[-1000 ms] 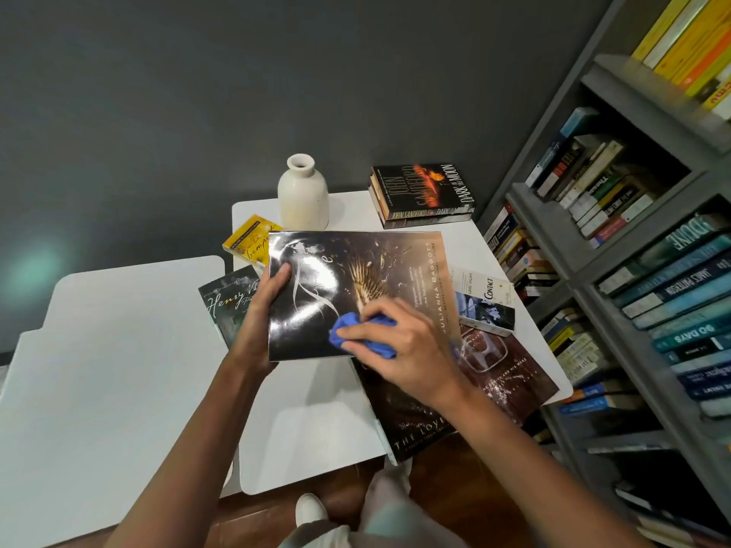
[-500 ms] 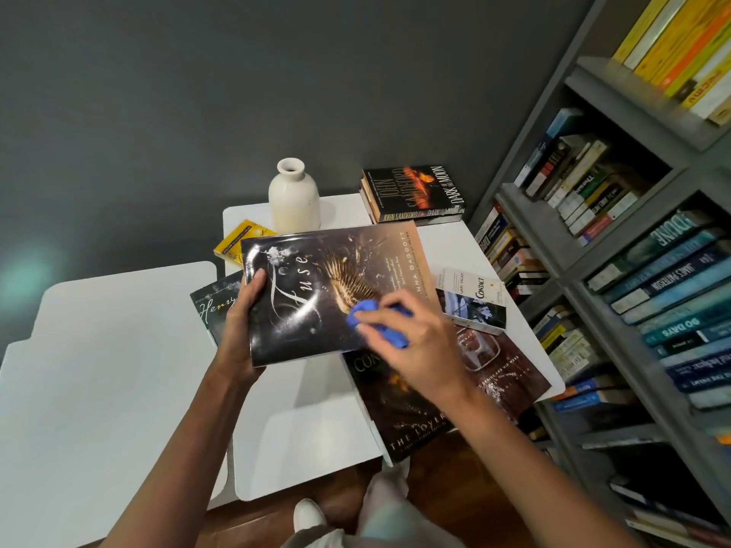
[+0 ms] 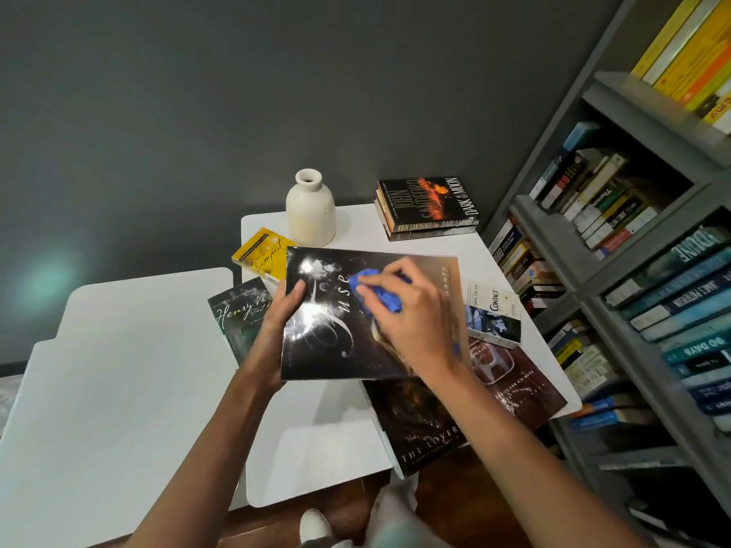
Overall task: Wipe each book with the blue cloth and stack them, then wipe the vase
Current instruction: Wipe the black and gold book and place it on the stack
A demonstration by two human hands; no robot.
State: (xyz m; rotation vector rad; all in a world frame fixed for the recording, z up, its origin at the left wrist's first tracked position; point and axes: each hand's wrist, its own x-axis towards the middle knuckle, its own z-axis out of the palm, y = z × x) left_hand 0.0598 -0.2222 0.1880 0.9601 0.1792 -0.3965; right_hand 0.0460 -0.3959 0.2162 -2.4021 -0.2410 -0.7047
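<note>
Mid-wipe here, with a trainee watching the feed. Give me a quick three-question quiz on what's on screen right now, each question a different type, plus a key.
1. True or false: the right hand presses the blue cloth onto the cover of the dark book.
2. What grips the dark book's left edge? A. the left hand B. the right hand C. nothing at all
3. Fill in: the white vase stands ___ on the table, touched by neither hand.

Key: 1 true; 2 A; 3 upright.
</note>
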